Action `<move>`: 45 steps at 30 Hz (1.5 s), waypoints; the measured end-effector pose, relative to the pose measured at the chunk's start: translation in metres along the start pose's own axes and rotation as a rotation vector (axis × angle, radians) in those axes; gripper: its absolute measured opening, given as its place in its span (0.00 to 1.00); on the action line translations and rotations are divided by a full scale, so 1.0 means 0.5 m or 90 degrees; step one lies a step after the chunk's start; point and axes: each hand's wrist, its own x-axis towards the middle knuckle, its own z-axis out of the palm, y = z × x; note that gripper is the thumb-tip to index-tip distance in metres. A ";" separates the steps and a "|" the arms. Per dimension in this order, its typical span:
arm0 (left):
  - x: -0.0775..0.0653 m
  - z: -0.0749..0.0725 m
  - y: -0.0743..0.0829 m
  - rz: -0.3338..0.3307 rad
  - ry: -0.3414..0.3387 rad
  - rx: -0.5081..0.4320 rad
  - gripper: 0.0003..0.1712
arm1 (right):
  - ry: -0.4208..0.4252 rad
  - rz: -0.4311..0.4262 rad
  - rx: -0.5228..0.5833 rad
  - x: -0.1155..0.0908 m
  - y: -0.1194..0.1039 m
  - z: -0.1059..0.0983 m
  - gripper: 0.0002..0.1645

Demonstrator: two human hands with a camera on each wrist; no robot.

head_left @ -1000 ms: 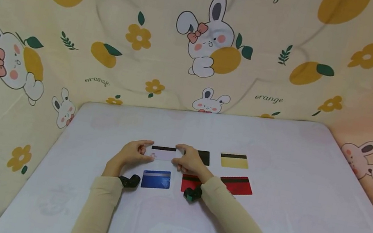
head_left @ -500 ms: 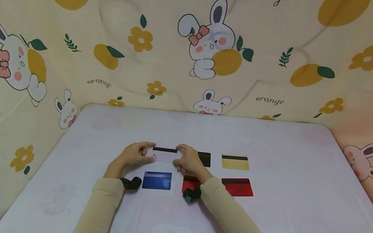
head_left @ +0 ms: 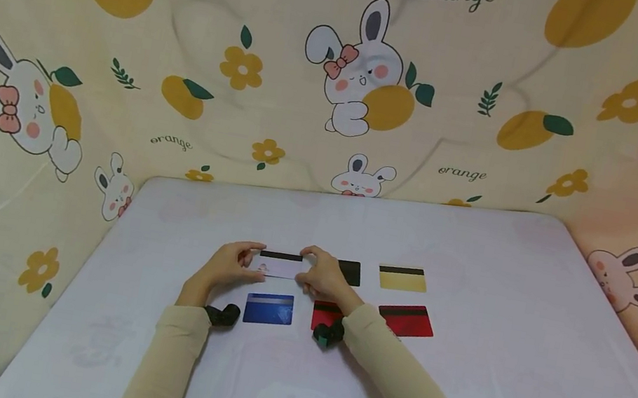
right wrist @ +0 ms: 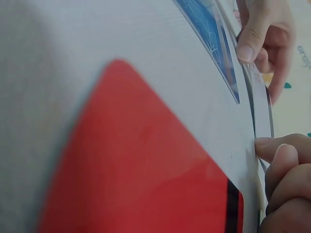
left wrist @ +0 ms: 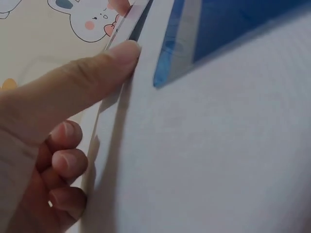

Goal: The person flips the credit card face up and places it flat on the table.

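Observation:
A white magnetic-stripe card [head_left: 280,266] with a black band along its far side is held between both hands at the back left of the card group. My left hand [head_left: 231,263] pinches its left end, thumb on the near edge and index finger on the far edge. At the opposite end, my right hand [head_left: 326,277] pinches it the same way. In the right wrist view the white card [right wrist: 262,104] shows nearly edge-on, a dark line beneath it. A blue card [head_left: 269,309] lies just in front of it. The right hand partly covers a black card [head_left: 351,273].
A gold card [head_left: 402,280] lies to the right of the black one. In the front row are a red card [head_left: 326,314], partly under the right wrist, and another red card [head_left: 409,320]. A white cloth [head_left: 451,393] covers the table; a patterned curtain [head_left: 301,11] hangs behind.
Both hands keep their hold on the white card, which has shifted only slightly. The head view has moved a little; the other cards lie as before.

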 end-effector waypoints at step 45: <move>-0.015 -0.016 0.016 0.017 0.008 -0.034 0.36 | -0.060 -0.054 0.056 -0.015 0.001 -0.042 0.34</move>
